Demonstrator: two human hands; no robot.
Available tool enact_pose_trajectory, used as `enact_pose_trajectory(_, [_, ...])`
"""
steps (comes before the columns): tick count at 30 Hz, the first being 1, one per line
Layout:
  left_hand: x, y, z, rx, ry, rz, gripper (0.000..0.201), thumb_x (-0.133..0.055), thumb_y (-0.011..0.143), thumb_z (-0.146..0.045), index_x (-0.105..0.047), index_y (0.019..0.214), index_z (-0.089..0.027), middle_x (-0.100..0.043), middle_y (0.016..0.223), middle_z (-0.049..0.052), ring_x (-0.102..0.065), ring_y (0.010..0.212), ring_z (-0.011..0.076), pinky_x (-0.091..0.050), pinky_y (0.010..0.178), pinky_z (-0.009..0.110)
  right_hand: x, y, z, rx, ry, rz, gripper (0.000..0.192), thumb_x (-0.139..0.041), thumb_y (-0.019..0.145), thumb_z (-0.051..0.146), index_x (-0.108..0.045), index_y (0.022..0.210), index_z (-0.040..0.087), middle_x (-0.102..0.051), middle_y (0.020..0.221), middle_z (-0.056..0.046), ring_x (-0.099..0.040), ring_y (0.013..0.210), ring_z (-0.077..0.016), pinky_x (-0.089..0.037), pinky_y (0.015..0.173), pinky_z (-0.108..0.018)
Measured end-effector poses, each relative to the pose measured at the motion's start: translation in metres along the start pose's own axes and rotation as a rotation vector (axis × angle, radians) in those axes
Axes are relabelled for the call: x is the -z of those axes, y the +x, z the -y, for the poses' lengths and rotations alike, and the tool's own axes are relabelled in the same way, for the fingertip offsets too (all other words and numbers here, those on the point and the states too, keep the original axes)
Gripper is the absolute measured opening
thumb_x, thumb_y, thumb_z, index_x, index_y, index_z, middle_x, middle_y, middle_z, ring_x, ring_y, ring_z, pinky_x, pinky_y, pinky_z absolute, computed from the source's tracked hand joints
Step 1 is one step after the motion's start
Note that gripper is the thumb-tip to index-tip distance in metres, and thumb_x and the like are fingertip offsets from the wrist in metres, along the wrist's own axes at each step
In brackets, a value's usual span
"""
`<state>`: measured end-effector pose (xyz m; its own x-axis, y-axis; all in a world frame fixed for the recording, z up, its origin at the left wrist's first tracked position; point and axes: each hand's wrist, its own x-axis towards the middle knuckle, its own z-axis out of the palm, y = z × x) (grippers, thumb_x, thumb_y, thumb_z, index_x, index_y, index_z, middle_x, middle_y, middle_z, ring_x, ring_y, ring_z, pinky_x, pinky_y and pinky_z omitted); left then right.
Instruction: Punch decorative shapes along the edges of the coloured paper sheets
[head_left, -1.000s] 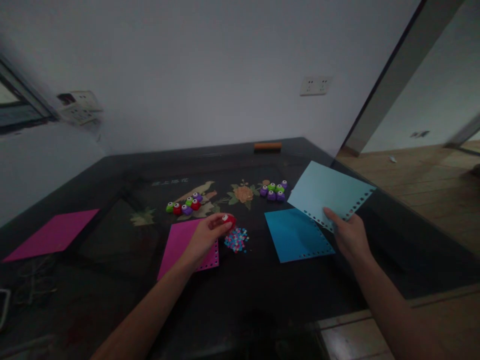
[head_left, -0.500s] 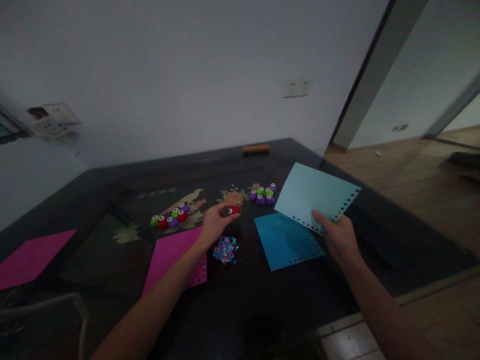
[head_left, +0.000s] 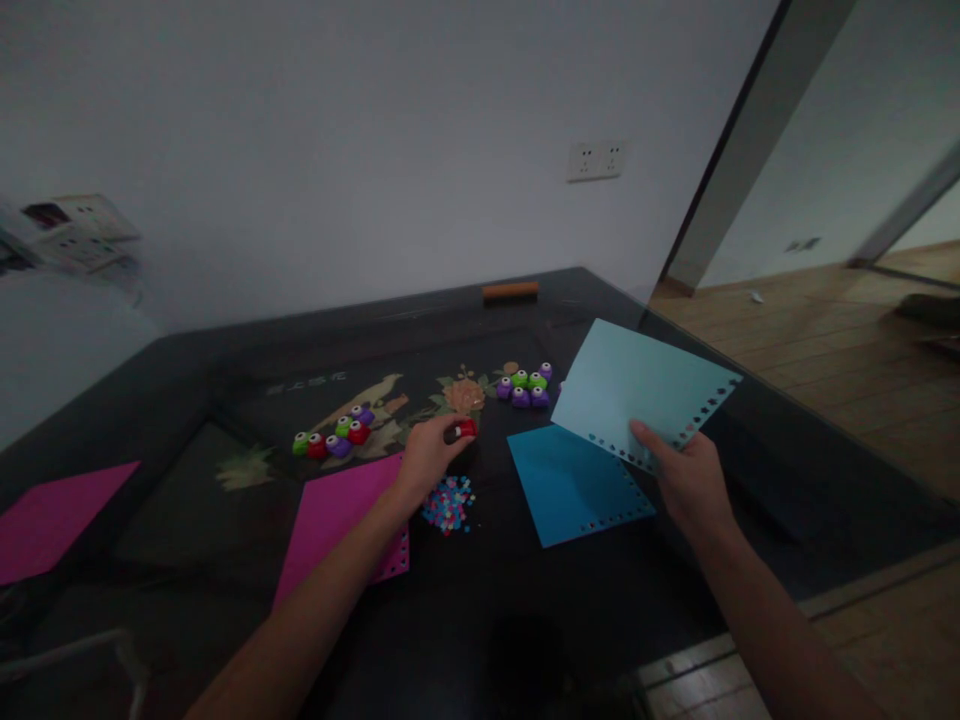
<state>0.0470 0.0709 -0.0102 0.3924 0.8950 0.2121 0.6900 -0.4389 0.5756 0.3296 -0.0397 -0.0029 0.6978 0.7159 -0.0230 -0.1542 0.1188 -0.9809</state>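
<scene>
Fingers of the left hand [head_left: 426,458] are curled around a small red punch [head_left: 465,430], holding it low over the dark table [head_left: 187,400]. Just below that grip lies a little heap of paper bits [head_left: 448,502] in pink and blue. Right beside the left wrist lies a pink sheet [head_left: 339,522] with a row of holes along its near edge. Past the grip, a bit to the left, sits a bunch of tiny green, red and purple punches [head_left: 334,437]. Past it to the right sits another small bunch [head_left: 523,386] in purple and green. The right hand [head_left: 686,480] pinches a light blue sheet [head_left: 637,390] by its near edge, with the thumb on top, and holds it up off the table. That edge has a row of small holes. Under this grip, a little to the left, a darker blue sheet [head_left: 574,482] lies flat with holes along its near edge. A bird and flower picture is set in the table top, with a few pale letters beside it that are too small to read. Far off to the left lies another pink sheet [head_left: 52,515]. At the far edge of the table rests an orange bar [head_left: 510,291]. A white socket [head_left: 595,160] is on the wall.
</scene>
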Motion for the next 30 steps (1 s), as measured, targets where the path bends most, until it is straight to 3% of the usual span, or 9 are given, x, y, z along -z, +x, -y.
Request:
enact_pose_trajectory(9, [0.003,0.025,-0.005,-0.024,0.093,0.034,0.026,-0.058,0.080,-0.031,-0.066,0.103,-0.022,-0.071,0.098,0.005,-0.065,0.087,0.0214,-0.048,0.077,0.031,0.001,0.000,0.005,0.026,0.101,-0.019,0.035,-0.079,0.058,0.032,-0.069,0.087,0.016,-0.072,0.092,-0.006,-0.067,0.078,-0.0190,-0.055,0.074,-0.033])
enact_pose_trajectory(19, [-0.030,0.065,-0.033,-0.103,0.152,0.084,0.019,-0.064,0.073,-0.021,-0.065,0.092,-0.018,-0.068,0.095,0.009,-0.060,0.097,0.0264,-0.043,0.086,0.037,0.002,0.001,0.007,0.003,0.205,-0.042,0.033,-0.079,0.058,0.028,-0.068,0.087,0.017,-0.071,0.092,-0.005,-0.067,0.081,-0.0176,-0.054,0.077,-0.029])
enact_pose_trajectory(30, [-0.043,0.079,-0.034,-0.034,0.169,0.051,0.022,-0.068,0.074,-0.026,-0.059,0.091,-0.017,-0.067,0.094,0.010,-0.060,0.094,0.0261,-0.042,0.083,0.035,0.002,0.000,0.011,-0.007,0.220,-0.046,0.037,-0.082,0.053,0.030,-0.069,0.085,0.017,-0.072,0.090,-0.004,-0.067,0.080,-0.0187,-0.055,0.076,-0.031])
